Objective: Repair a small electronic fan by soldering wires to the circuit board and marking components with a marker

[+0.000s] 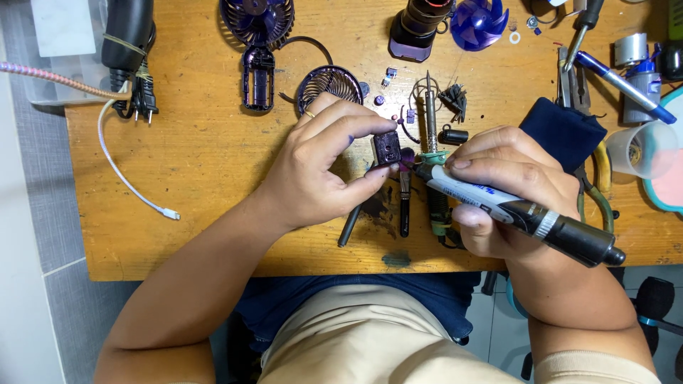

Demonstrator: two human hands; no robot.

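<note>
My left hand [324, 167] pinches a small dark purple plastic part [386, 148] between thumb and fingers, above the middle of the wooden table [213, 163]. My right hand [509, 188] grips a black and white marker pen [519, 210], its tip touching the right edge of the small part. A soldering iron [431, 114] lies just behind the two hands. Below them lie a dark rod [349, 226] and a thin dark tool [404, 210].
Purple fan parts lie at the back: a grille with handle [257, 35], a round grille [329, 83], a blade [479, 21] and a dark cylinder [418, 28]. A white cable [128, 181] and black plug [142, 96] lie left. Dark cloth [565, 131], pliers, a blue pen [622, 85] and a plastic cup [637, 149] sit right.
</note>
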